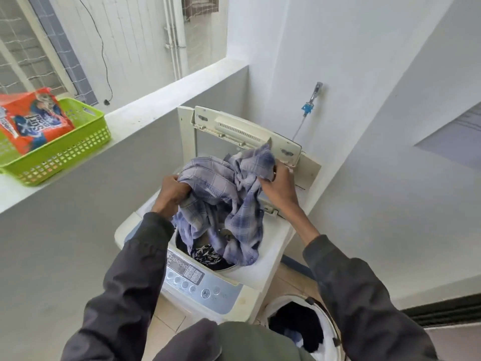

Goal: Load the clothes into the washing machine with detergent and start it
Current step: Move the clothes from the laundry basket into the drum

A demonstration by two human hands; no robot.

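Far left of the grip, a detergent packet (31,121) lies in a green basket (78,149); the left hand (173,195) and right hand (278,187) each clench a blue checked shirt (223,199), bunched between them, hanging into the washing machine (263,269); below right, a laundry basket (326,316) holds dark clothes.

A white ledge (145,110) at the left carries a green perforated basket (65,149) holding an orange detergent packet (33,121), while the tiled floor (289,282) bears the open top-loading washing machine (260,272) and, just beside it, a white laundry basket (330,321) of dark clothes (296,324).
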